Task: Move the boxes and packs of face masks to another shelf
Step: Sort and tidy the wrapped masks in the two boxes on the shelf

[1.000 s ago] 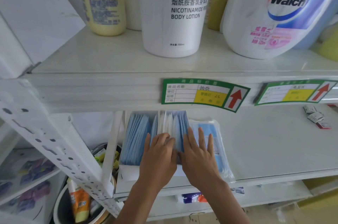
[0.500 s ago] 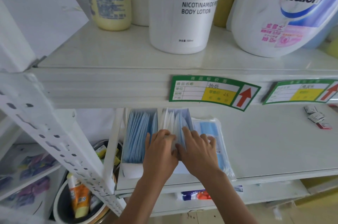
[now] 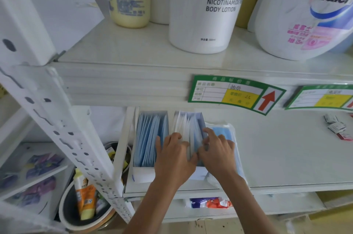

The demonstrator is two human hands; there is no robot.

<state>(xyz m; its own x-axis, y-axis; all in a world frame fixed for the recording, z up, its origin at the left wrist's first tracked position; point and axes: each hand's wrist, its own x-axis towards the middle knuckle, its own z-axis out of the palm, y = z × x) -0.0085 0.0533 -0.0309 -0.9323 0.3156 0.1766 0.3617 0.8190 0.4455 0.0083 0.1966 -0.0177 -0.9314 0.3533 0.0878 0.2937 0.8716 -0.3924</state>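
Centre of frame, lower shelf (image 3: 286, 157) — both hands at the right mask box (image 3: 193, 126).
Left hand (image 3: 172, 159) and right hand (image 3: 219, 153) curl fingers round it — gripping.

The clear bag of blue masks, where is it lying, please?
The clear bag of blue masks lies on the lower shelf, right of the mask boxes, partly under the right hand.
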